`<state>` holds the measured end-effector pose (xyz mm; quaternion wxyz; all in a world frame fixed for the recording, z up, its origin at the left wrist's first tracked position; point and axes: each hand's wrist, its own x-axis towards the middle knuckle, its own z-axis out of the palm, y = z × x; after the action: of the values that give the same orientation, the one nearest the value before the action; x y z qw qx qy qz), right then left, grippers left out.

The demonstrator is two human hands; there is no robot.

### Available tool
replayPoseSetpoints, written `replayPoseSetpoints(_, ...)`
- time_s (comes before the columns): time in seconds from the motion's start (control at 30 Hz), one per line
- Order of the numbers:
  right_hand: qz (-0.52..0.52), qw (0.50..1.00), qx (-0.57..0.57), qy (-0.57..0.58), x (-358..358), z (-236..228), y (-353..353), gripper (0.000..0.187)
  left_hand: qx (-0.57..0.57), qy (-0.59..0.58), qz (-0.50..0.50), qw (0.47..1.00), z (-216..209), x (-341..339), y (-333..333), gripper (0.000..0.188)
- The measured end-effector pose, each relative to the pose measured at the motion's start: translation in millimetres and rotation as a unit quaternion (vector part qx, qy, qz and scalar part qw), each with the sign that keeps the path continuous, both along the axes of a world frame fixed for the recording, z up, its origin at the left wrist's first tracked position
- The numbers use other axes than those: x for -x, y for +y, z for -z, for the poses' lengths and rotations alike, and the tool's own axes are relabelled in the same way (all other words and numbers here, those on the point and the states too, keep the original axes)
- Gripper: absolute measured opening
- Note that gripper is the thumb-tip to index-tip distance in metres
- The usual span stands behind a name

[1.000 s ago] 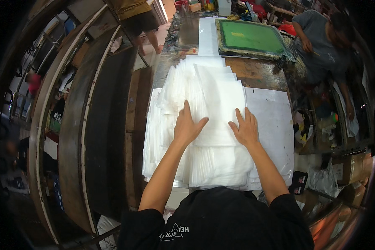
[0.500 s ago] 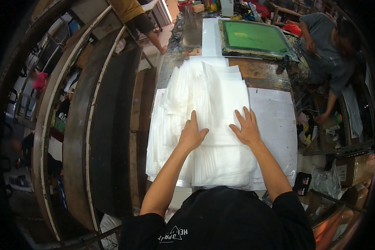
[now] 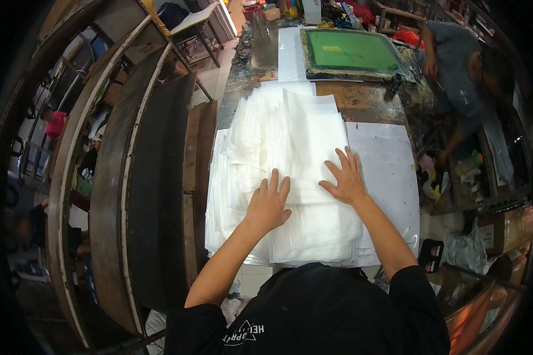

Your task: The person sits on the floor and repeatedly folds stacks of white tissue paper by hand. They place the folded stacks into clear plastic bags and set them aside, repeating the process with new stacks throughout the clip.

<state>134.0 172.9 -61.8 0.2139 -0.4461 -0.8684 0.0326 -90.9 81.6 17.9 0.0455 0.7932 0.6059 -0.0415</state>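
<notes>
white sheets (image 3: 299,154) | left hand (image 3: 267,207) spread, touching | right hand (image 3: 347,182) splayed, touching

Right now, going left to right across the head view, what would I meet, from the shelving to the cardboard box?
Dark shelving → left hand → right hand → small black object → cardboard box.

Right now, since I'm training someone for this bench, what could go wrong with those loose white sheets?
The thin white sheets lie fanned and uneven, so an uneven push from the left hand or right hand might make them slide apart. Their near edge appears close to the black shirt, so leaning in could crease them. The tabletop beyond looks stained; sheets sliding there might get marked.
</notes>
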Motion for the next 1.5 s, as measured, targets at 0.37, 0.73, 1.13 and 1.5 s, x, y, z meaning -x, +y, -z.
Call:
replayPoseSetpoints(0.37,-0.182,0.962,0.085,-0.183,10,-36,-1,0.082,-0.065,0.127,0.086,0.986,18,5,12,0.064)
replayPoseSetpoints(0.73,-0.134,0.946,0.129,-0.267,45,-47,-15,0.085,-0.204,0.139,0.153,0.957,13,8,26,0.045)
replayPoseSetpoints(1.13,-0.065,0.997,0.004,-0.034,49,-1,-35,0.057,-0.279,0.018,0.115,0.953,5,8,11,0.040)
replayPoseSetpoints(1.5,-0.165,0.985,-0.047,-0.016,38,-15,-11,0.023,-0.131,-0.071,0.177,0.973,46,-45,-47,0.044)
